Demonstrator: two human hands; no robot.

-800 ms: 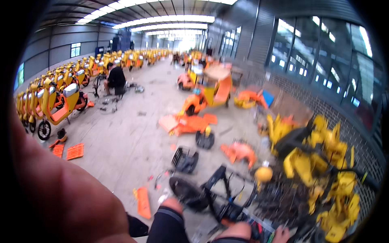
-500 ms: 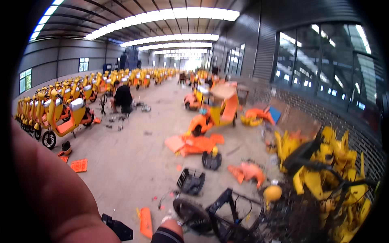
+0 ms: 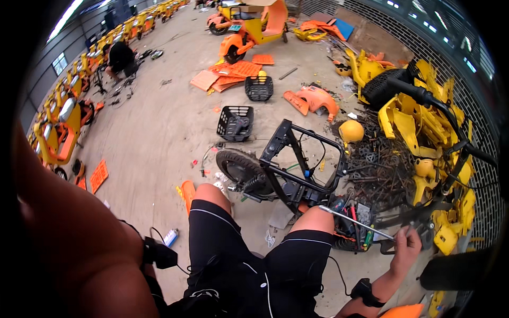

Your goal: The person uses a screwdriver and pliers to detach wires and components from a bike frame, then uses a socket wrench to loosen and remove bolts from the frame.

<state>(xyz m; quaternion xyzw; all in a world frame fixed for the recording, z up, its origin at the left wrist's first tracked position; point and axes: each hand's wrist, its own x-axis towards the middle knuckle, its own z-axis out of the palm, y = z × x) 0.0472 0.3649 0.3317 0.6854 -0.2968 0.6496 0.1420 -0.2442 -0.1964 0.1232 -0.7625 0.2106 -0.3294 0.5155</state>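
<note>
My right hand (image 3: 407, 246) is closed around one end of a long silver metal rod (image 3: 360, 223). Its far tip points left, near my right knee; the grip hides its other end, so I cannot tell the exact kind. My left hand (image 3: 85, 233) looms very close to the camera at the left, its fingers out of sight. Ahead of my knees stands a stripped black scooter frame (image 3: 270, 153), with a wheel (image 3: 241, 172) on its left. Under the rod, beside my right knee, lies an open tool case (image 3: 363, 222) with several hand tools.
Yellow body panels (image 3: 413, 119) and dark metal parts (image 3: 379, 164) pile up on the right. Beyond the frame lie a black basket (image 3: 235, 123) and orange panels (image 3: 228, 74). A yellow-orange scooter (image 3: 249, 34) stands farther back. Rows of scooters (image 3: 63, 132) and a crouching person (image 3: 121, 57) are at left.
The view has tilted downward, bringing my legs, the tool case and my right hand with the rod into sight. My left hand still fills the left side.
</note>
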